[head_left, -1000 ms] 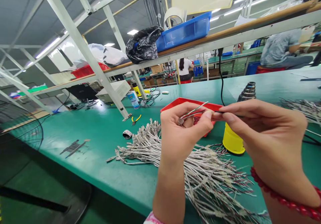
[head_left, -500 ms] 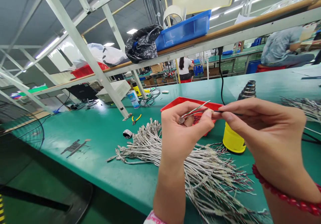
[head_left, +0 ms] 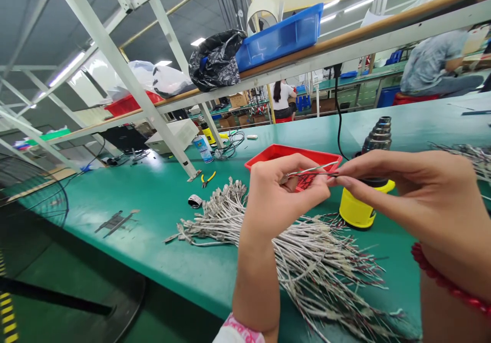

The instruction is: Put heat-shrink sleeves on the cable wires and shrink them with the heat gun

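Observation:
My left hand [head_left: 284, 194] is closed around thin wires [head_left: 307, 172] in green-white, red and black, which run sideways from its fingers. My right hand [head_left: 414, 189], with a red bead bracelet at its wrist, pinches the wire ends between thumb and forefinger. The two hands' fingertips nearly meet. Beneath them on the green table lies a large bundle of grey cables [head_left: 222, 225], with connectors at the left and bare coloured wire ends at the right. Behind my fingers sits a red tray [head_left: 268, 153], partly hidden. A yellow heat gun [head_left: 356, 210] stands nozzle-up behind my right hand.
Yellow-handled pliers [head_left: 208, 179], a small roll [head_left: 195, 201] and a spray can [head_left: 203, 149] are to the left. More cables [head_left: 466, 158] lie at the right. A shelf above carries a blue bin [head_left: 282, 38]. Two people sit farther back.
The green-white wire, which stuck up at an angle, now lies along the others towards my right fingertips. My right wrist has shifted right, and the view has tilted slightly.

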The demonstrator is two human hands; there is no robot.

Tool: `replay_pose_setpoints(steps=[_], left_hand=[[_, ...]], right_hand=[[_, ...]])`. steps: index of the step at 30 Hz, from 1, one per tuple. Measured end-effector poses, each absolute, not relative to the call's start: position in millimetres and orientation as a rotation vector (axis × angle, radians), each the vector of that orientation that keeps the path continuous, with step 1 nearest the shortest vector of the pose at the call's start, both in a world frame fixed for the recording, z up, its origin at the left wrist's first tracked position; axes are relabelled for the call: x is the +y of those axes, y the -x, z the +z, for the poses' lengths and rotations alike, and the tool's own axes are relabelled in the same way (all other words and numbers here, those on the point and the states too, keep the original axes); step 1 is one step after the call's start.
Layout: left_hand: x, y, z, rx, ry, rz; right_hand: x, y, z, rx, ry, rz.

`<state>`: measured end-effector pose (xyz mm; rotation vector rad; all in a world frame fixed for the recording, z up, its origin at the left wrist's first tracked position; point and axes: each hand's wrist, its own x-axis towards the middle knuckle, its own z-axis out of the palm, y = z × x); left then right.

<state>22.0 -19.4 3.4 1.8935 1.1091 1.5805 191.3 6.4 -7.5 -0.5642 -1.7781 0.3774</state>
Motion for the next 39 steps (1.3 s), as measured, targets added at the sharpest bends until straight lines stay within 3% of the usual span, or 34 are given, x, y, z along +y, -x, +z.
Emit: replay_pose_setpoints(steps=[24,34,39], left_hand=[[-12.7,-19.0,3.9,0.954,-1.915,1.487],[-11.5,-31.0,0.6,0.787,-1.811,1.439],[-1.5,-35.5,-5.6,0.573,-1.558,1.440]], right_hand=[[3.6,-192.2,-6.7,-1.651,0.606,0.295],[1.2,-174.7,-11.1,-1.483,0.559,0.426],[8.8,-161.3,-15.1,-1.390,0.385,0.695]])
